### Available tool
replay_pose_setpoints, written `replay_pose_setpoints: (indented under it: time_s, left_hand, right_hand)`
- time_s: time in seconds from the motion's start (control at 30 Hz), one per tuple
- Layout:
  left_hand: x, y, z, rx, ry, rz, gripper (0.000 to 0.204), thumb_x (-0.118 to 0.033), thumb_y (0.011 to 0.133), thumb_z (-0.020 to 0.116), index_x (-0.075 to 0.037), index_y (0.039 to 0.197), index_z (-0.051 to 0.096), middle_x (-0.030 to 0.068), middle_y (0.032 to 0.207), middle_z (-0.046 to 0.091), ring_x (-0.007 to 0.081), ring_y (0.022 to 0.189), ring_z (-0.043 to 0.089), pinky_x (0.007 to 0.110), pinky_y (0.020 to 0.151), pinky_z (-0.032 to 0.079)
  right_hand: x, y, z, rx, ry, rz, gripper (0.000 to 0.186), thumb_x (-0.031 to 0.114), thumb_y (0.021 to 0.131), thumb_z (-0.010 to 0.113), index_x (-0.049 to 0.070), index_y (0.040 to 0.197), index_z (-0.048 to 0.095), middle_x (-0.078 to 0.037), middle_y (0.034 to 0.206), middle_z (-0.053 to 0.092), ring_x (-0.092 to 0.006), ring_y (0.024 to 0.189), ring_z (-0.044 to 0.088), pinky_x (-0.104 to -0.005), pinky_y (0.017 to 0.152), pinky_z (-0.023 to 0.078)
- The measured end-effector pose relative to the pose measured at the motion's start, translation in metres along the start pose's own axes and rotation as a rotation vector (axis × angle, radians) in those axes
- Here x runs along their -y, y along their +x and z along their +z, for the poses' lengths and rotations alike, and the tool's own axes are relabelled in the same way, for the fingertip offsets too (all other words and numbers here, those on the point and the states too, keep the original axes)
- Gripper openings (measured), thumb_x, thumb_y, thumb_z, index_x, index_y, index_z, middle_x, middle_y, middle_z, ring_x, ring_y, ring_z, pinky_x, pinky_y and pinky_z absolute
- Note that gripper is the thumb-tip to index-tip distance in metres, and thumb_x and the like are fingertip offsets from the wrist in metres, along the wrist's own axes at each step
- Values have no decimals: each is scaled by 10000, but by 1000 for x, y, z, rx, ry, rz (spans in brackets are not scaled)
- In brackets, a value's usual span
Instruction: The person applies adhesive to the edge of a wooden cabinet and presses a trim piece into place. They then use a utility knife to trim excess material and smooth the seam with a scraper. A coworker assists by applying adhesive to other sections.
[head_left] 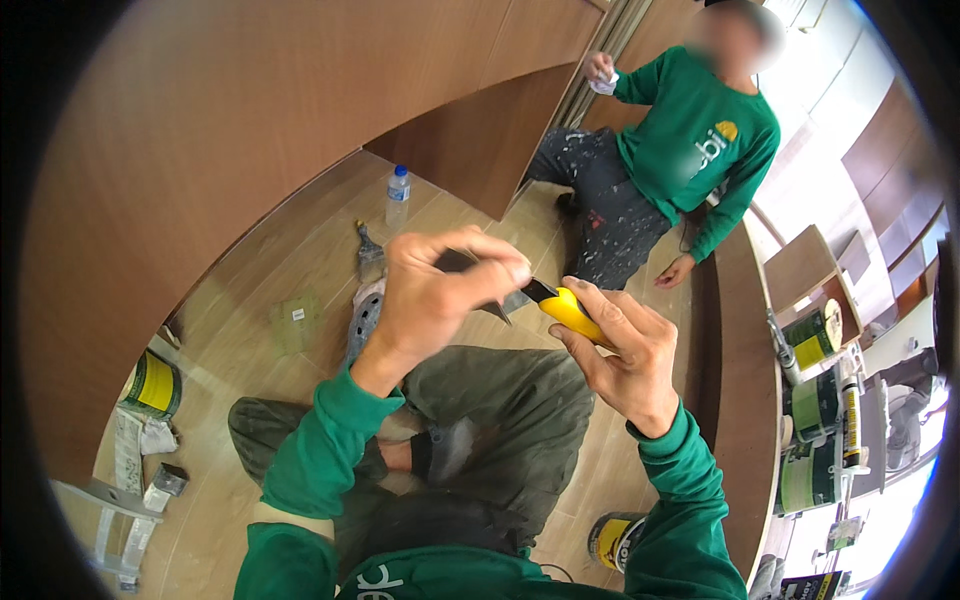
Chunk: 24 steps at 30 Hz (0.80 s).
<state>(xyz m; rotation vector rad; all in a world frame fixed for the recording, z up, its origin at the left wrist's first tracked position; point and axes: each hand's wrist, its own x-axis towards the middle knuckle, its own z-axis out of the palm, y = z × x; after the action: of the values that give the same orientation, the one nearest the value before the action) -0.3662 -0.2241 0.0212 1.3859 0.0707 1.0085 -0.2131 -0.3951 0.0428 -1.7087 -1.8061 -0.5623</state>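
Observation:
Before my chest, my right hand (628, 355) is closed around a yellow utility knife (572, 312), whose black front end points left. My left hand (440, 290) is pinched on a thin, dark flat piece (456, 262) with a pointed lower corner. The fingertips of the left hand are beside the knife's black end, and slight blur hides whether they touch it. Both hands are raised above my crossed legs (510, 400). My fingers cover much of the flat piece.
A co-worker (690, 150) in a green top sits at the far right. A water bottle (398, 195) and a paintbrush (369, 255) are beyond my left hand. Cans (155, 385) stand at left; another can (615, 540) is near my right elbow. Shelving (815, 400) with cans lines the right.

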Motion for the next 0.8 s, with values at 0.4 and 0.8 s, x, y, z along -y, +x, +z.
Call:
replay_pose_setpoints:
  time_s: [0.4, 0.8]
  left_hand:
    - [102, -23, -65, -410, 128, -429, 152, -140, 849, 774, 11, 847, 757, 56, 729, 680, 113, 621, 613, 258, 599, 470]
    - [144, -124, -83, -630, -7, -915, 438, -395, 971, 703, 35, 1058, 689, 64, 714, 619, 200, 616, 660, 312, 556, 516]
  right_hand:
    - [-77, -28, 88, 437, 1516, 871, 657, 381, 974, 486, -90, 1432, 485, -142, 777, 622, -183, 551, 573, -271, 535, 468]
    - [-148, -26, 295, 692, 1320, 1259, 317, 258, 969, 565, -6, 1127, 641, -135, 883, 718, -197, 602, 640, -330, 536, 506]
